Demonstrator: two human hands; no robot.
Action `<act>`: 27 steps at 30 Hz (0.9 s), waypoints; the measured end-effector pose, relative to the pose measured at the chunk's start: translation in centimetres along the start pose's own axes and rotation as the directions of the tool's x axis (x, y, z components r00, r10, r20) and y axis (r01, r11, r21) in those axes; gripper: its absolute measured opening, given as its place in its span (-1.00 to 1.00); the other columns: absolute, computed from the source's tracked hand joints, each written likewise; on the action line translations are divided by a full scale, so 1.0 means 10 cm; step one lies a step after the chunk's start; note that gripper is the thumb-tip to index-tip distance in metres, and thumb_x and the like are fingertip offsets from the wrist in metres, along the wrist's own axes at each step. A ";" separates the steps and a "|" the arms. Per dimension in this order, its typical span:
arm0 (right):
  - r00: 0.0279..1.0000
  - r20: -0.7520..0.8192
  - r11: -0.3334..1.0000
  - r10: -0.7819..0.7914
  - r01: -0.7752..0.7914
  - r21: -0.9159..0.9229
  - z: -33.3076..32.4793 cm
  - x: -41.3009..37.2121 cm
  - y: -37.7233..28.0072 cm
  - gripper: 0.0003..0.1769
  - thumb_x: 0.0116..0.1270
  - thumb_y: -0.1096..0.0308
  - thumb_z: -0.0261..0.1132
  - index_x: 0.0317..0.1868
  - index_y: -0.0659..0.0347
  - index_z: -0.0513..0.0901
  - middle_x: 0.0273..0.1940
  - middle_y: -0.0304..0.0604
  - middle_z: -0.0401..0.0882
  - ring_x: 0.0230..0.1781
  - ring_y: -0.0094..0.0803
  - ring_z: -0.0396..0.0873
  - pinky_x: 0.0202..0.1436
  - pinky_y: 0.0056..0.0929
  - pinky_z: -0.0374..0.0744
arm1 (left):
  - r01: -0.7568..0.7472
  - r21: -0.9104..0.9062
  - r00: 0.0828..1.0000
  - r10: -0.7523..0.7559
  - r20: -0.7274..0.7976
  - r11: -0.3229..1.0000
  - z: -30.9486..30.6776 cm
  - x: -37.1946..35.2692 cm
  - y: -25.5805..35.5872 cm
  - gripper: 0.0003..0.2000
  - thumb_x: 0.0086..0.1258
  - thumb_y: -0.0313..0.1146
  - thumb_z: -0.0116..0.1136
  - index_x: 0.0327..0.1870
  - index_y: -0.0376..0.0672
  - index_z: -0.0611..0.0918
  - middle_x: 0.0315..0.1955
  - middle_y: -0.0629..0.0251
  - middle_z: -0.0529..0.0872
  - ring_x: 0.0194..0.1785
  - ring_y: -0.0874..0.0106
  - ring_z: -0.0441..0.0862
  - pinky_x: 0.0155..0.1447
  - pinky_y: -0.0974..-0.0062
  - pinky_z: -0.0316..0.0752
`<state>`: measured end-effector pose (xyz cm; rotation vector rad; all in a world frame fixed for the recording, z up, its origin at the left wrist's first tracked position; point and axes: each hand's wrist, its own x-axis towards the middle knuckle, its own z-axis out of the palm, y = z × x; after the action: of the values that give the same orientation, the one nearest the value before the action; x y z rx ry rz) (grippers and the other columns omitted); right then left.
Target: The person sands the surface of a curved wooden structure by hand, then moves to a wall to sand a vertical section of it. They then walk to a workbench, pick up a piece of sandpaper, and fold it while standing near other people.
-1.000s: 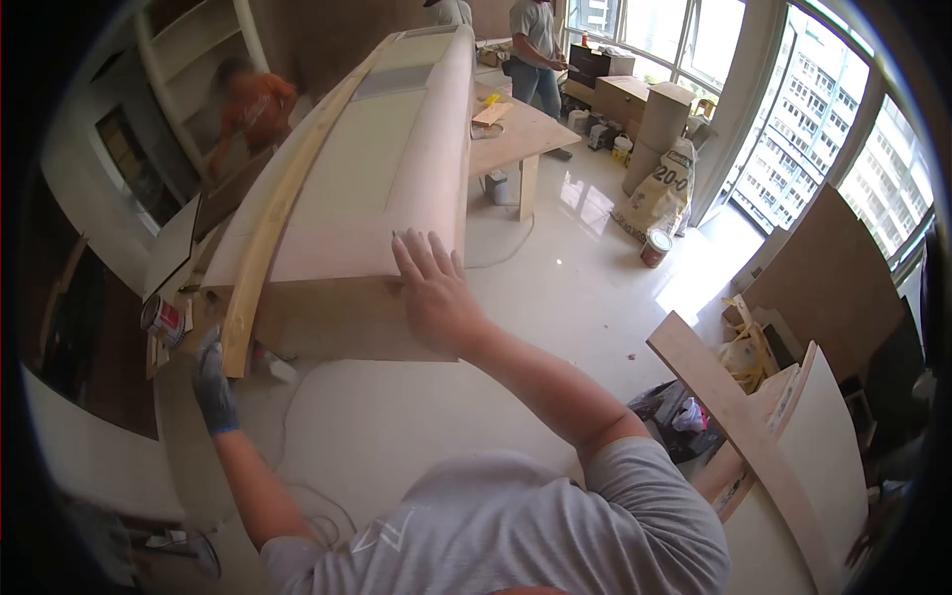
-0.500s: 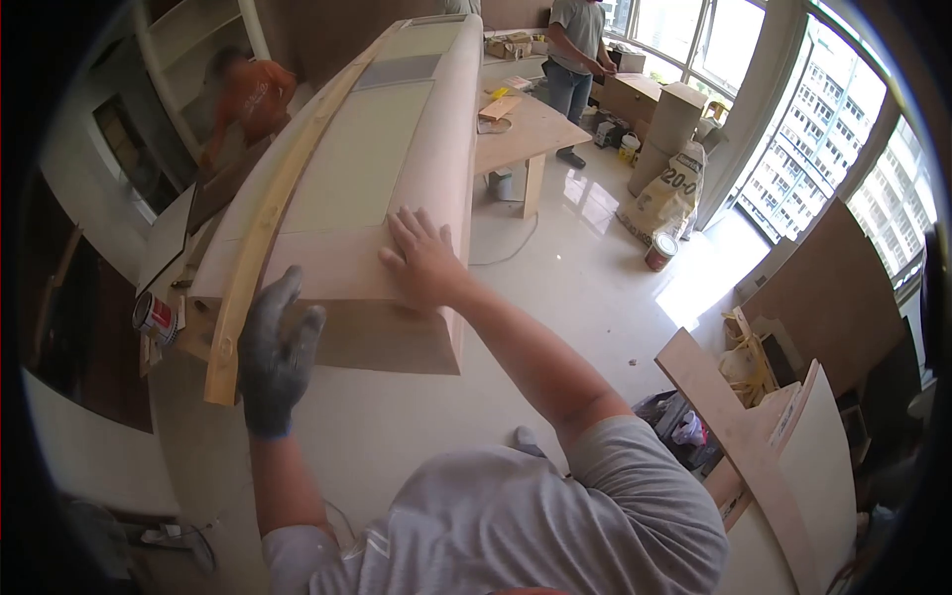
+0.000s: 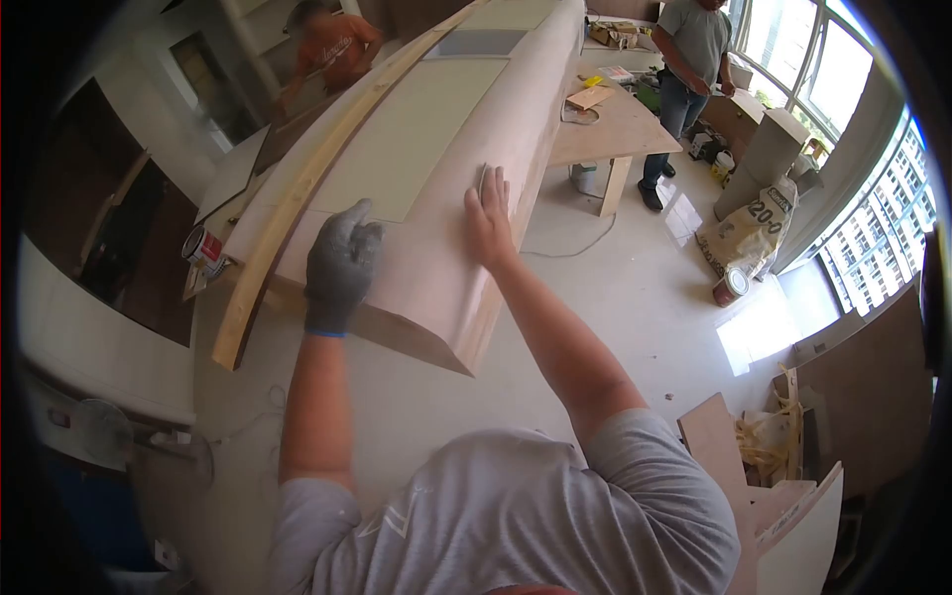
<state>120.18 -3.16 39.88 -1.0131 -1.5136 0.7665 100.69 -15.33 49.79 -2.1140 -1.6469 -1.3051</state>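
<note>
A long, pale wooden panel [image 3: 451,260] with a rounded right side stretches away from me. My right hand [image 3: 491,220], bare, lies flat on that curved side with fingers extended. In a grey glove, my left hand [image 3: 342,260] is over the near left part of the panel, fingers loosely bent and apart, with nothing seen in it. To its left, a long wooden strip [image 3: 288,226] runs lengthwise along the panel, its near end jutting past the edge. A pale green inset [image 3: 421,144] and a grey rectangular section [image 3: 476,44] show in the panel's top.
A person in orange [image 3: 332,45] is beyond the panel's left side; another in grey [image 3: 694,50] stands by a wooden table [image 3: 620,129]. Paint cans [image 3: 205,250], a filled sack [image 3: 749,228] and leaning boards [image 3: 724,456] stand around. A cable [image 3: 575,253] crosses the floor.
My right hand has moved from the near top surface onto the rounded right side. My left hand has shifted from beside the strip to over the panel. The view has turned left.
</note>
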 end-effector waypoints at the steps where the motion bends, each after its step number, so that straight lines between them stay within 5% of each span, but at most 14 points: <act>1: 1.000 -0.010 0.999 0.003 -0.002 0.037 0.01 0.04 0.03 -0.17 0.57 -0.04 -0.05 0.59 0.39 -0.02 0.63 0.27 -0.24 0.65 0.20 -0.30 0.65 -0.06 -0.17 | -0.025 0.003 1.000 0.025 -0.007 1.000 0.00 -0.02 -0.04 -0.65 0.46 -0.26 0.23 0.14 -0.30 0.64 -0.08 -0.02 0.72 -0.01 0.10 0.71 0.08 0.26 0.60; 7: 1.000 0.005 0.987 0.009 -0.009 0.163 0.12 -0.74 -0.08 -0.16 0.61 0.02 -0.10 0.58 0.48 -0.18 0.64 0.26 -0.37 0.66 0.17 -0.42 0.66 -0.07 -0.32 | 0.031 0.093 0.999 -0.034 0.030 0.995 0.00 -0.02 0.04 -0.67 0.48 -0.28 0.20 0.13 -0.31 0.64 -0.09 -0.01 0.73 0.02 0.13 0.69 0.13 0.29 0.56; 15: 0.945 -0.036 0.910 0.325 -0.303 0.282 0.20 0.28 0.71 -0.11 0.61 -0.08 -0.17 0.55 0.59 -0.17 0.60 0.40 -0.31 0.66 0.13 -0.34 0.69 -0.17 -0.27 | 0.071 0.035 0.995 -0.074 0.074 0.997 0.00 -0.04 0.05 -0.67 0.52 -0.30 0.13 0.17 -0.34 0.62 -0.01 0.03 0.70 0.06 0.19 0.67 0.17 0.34 0.55; 16: 0.950 0.018 0.904 0.312 -0.303 0.301 0.09 0.12 0.53 -0.12 0.63 -0.05 -0.13 0.56 0.54 -0.20 0.63 0.29 -0.30 0.68 -0.01 -0.35 0.68 -0.32 -0.27 | 0.046 0.064 0.996 -0.051 0.078 0.997 -0.01 -0.04 0.02 -0.67 0.52 -0.32 0.13 0.17 -0.34 0.61 0.00 0.03 0.69 0.07 0.20 0.66 0.18 0.34 0.55; 18: 0.969 -0.022 0.933 0.246 -0.230 0.277 0.21 -0.31 0.40 -0.17 0.64 0.03 -0.15 0.57 0.53 -0.23 0.63 0.29 -0.33 0.68 -0.01 -0.39 0.67 -0.31 -0.30 | 0.058 0.052 0.995 -0.062 0.083 0.997 -0.02 -0.04 0.06 -0.68 0.53 -0.34 0.10 0.19 -0.34 0.60 0.02 0.02 0.68 0.10 0.22 0.65 0.20 0.34 0.54; 19: 0.976 -0.016 0.918 0.216 -0.197 0.343 0.29 -0.54 0.44 -0.11 0.62 -0.05 -0.15 0.57 0.53 -0.25 0.62 0.35 -0.39 0.66 0.15 -0.46 0.65 -0.15 -0.37 | 0.095 0.013 0.991 -0.096 0.092 0.995 -0.03 -0.04 0.09 -0.68 0.54 -0.36 0.09 0.19 -0.34 0.60 0.03 0.02 0.67 0.11 0.22 0.65 0.21 0.34 0.54; 24: 0.967 0.233 0.943 0.105 -0.172 0.286 -0.15 -0.72 0.43 -0.16 0.65 0.04 -0.17 0.57 0.49 -0.32 0.63 0.29 -0.40 0.67 0.04 -0.44 0.67 -0.27 -0.26 | 0.182 -0.047 0.977 -0.175 0.124 0.982 -0.03 -0.05 0.00 -0.63 0.55 -0.43 0.07 0.31 -0.36 0.51 0.11 0.09 0.65 0.20 0.32 0.60 0.29 0.39 0.50; 27: 0.905 0.418 0.965 0.076 -0.173 0.198 -0.48 -0.71 0.55 -0.17 0.64 0.01 -0.16 0.57 0.51 -0.21 0.62 0.30 -0.25 0.67 0.02 -0.26 0.67 -0.25 -0.15 | 0.231 -0.086 0.969 -0.221 0.110 0.969 -0.02 -0.05 0.01 -0.62 0.54 -0.42 0.08 0.32 -0.35 0.51 0.14 0.12 0.64 0.19 0.36 0.59 0.29 0.41 0.49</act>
<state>126.18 -7.48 32.85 -0.8108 -1.6699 1.2788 100.68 -15.84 49.58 -2.1286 -1.9535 -1.3903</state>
